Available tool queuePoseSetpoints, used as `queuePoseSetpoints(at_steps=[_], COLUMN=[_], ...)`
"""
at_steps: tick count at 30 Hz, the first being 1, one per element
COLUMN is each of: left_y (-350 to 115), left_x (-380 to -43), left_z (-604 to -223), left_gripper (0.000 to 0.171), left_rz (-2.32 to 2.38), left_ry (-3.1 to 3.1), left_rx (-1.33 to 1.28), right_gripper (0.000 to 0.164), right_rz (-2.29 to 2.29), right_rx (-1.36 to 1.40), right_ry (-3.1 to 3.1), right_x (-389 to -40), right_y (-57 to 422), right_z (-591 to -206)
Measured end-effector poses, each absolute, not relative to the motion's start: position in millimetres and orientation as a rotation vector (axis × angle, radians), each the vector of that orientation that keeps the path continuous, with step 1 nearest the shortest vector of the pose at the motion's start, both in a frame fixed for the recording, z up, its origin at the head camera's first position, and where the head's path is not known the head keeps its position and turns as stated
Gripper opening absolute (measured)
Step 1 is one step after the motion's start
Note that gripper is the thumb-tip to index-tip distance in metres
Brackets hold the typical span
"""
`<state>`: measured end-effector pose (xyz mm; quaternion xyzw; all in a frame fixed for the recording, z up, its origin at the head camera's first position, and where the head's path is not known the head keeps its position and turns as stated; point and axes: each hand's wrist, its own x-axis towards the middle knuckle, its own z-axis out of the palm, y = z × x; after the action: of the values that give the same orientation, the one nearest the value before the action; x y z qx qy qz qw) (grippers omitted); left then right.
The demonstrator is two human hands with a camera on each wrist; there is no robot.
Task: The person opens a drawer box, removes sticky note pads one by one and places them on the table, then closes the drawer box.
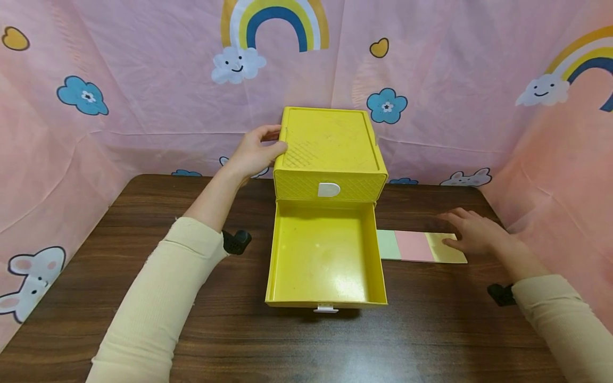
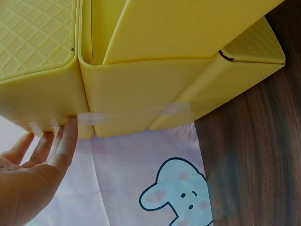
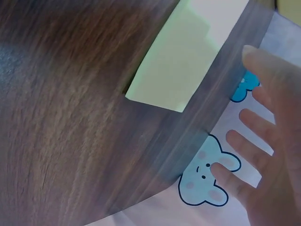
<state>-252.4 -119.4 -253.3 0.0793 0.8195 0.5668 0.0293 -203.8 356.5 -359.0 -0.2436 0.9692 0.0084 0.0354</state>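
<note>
A yellow stacked drawer unit point(image 1: 330, 141) stands at the back of the table. Below its top section, an empty yellow drawer point(image 1: 323, 255) is pulled out toward me. My left hand point(image 1: 256, 153) rests against the unit's left side, thumb at the top edge; in the left wrist view its fairly straight fingers point(image 2: 70, 139) touch the side wall. To the right lies a strip of sticky notes point(image 1: 410, 246) in green, pink and yellow, its left end hidden by the drawer. My right hand point(image 1: 476, 232) hovers over the yellow end with fingers spread, holding nothing.
Dark wood-grain table point(image 1: 230, 330) surrounds the unit. A pink cloth point(image 1: 158, 80) printed with rainbows and flowers hangs behind and at both sides. Clear tape point(image 2: 141, 113) runs across the unit's side sections. The pulled-out drawer juts forward over the table.
</note>
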Motion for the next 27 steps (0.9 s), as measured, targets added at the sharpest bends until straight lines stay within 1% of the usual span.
queuePoseSetpoints(at_steps=[4, 11, 17, 27], left_y=[-119, -119, -119, -118], left_x=[-252, -253, -253, -254], left_z=[-254, -254, -255, -256], left_gripper=[0.054, 0.053, 0.053, 0.054], left_rz=[1.747, 1.751, 1.748, 1.758], left_ry=[2.524, 2.523, 2.53, 2.536], left_rx=[0.238, 0.245, 0.246, 0.24], right_gripper=[0.053, 0.054, 0.051, 0.049], right_rz=[0.03, 0.032, -0.001, -0.031], right_rx=[-0.722, -0.718, -0.744, -0.743], right_ry=[3.023, 3.102, 3.189, 3.247], right_x=[-204, -204, -204, -198], right_y=[354, 348, 339, 319], right_z=[-356, -354, -351, -340])
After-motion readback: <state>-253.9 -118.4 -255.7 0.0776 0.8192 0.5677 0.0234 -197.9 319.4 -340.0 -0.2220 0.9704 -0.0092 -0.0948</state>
